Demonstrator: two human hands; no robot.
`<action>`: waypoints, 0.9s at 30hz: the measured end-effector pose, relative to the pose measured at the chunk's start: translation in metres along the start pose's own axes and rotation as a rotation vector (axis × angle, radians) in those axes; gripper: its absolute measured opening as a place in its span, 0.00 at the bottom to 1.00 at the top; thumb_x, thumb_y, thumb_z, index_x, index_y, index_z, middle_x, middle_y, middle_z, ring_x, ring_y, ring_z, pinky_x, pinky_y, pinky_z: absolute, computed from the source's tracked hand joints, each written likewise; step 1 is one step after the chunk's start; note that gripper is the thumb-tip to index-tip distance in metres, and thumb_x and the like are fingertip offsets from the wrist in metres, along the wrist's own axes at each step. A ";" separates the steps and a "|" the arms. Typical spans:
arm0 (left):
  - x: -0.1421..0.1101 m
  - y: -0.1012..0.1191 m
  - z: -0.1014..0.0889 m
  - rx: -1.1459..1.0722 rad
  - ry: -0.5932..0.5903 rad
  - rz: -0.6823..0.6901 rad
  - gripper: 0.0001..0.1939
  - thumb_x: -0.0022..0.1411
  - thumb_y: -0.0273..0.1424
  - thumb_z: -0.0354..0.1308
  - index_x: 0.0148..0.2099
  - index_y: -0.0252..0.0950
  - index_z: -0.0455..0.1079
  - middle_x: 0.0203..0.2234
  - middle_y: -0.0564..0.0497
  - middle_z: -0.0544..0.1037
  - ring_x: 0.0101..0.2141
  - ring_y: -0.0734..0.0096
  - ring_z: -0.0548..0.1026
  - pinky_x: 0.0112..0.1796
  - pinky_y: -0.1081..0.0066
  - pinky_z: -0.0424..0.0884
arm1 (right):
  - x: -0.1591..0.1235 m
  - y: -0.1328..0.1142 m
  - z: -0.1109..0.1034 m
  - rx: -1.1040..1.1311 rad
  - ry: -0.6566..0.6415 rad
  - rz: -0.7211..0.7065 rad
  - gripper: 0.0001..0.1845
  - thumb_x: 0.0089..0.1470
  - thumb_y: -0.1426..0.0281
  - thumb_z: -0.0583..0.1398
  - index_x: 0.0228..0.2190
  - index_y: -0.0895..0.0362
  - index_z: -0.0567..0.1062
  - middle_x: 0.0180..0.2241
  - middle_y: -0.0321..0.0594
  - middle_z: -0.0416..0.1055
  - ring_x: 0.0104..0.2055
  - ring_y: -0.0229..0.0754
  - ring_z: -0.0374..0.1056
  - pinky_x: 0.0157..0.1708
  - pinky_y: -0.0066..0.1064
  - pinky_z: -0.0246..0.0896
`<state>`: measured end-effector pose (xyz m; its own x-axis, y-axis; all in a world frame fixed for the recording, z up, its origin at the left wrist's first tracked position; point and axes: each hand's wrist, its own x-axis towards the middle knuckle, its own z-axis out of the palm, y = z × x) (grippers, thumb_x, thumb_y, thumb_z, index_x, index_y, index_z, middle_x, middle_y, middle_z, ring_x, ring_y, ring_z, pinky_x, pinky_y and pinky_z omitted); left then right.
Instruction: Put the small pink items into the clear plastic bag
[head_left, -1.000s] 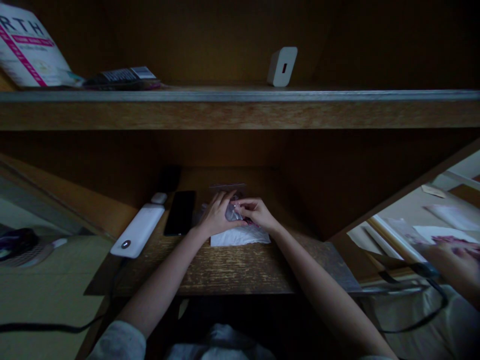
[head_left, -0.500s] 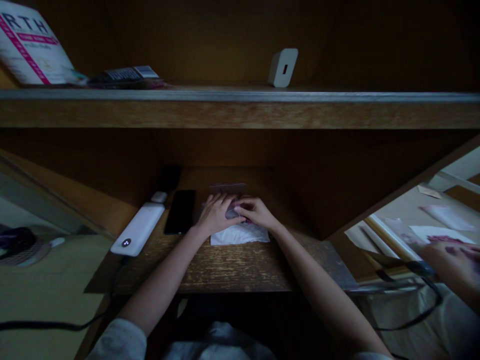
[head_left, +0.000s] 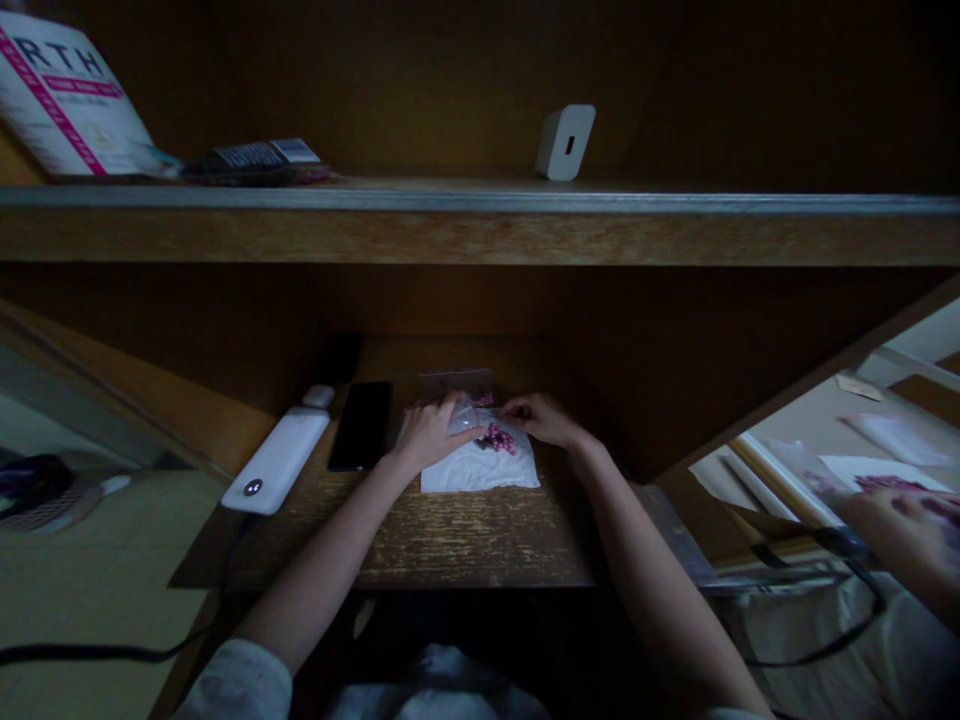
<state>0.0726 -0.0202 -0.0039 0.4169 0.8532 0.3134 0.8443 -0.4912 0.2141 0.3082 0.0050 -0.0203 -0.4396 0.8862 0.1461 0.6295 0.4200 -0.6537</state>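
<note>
Left hand (head_left: 429,434) curled, fingers pressing the clear plastic bag (head_left: 465,414) at its edge; right hand (head_left: 541,420) half-open, holding nothing, just beside the pink beads (head_left: 495,438) on white tissue (head_left: 480,472). Light, steady contact suits this work.

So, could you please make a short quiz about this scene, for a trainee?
1. What small pink things lie on the white tissue, near the right hand?
2. True or false: the black smartphone lies between the white power bank and the left hand.
3. Which hand holds the clear plastic bag?
A) the left hand
B) the right hand
C) neither hand

Key: 1. pink beads; 2. true; 3. A
</note>
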 end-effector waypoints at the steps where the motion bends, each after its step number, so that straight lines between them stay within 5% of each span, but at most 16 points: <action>1: 0.000 0.000 0.000 0.008 -0.018 -0.011 0.33 0.56 0.56 0.45 0.55 0.39 0.59 0.36 0.46 0.77 0.36 0.60 0.76 0.35 0.64 0.69 | 0.000 0.000 0.001 -0.026 -0.022 0.001 0.10 0.51 0.68 0.57 0.34 0.56 0.78 0.35 0.42 0.76 0.35 0.43 0.71 0.36 0.32 0.63; 19: 0.000 0.006 -0.004 0.127 -0.157 -0.014 0.37 0.55 0.60 0.39 0.54 0.38 0.59 0.36 0.42 0.77 0.36 0.54 0.76 0.35 0.62 0.69 | 0.005 -0.006 0.011 0.059 -0.096 -0.023 0.10 0.50 0.69 0.56 0.32 0.60 0.76 0.33 0.42 0.74 0.34 0.39 0.69 0.35 0.29 0.62; 27: -0.001 0.006 -0.001 0.097 -0.083 0.006 0.36 0.55 0.59 0.41 0.53 0.37 0.61 0.34 0.44 0.78 0.34 0.57 0.77 0.34 0.63 0.69 | 0.003 -0.016 0.005 0.289 0.018 -0.038 0.10 0.49 0.65 0.59 0.31 0.59 0.74 0.32 0.41 0.73 0.34 0.39 0.67 0.36 0.29 0.61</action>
<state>0.0768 -0.0245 -0.0025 0.4450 0.8639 0.2360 0.8687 -0.4804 0.1205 0.2935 0.0000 -0.0133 -0.4466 0.8753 0.1857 0.4029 0.3820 -0.8317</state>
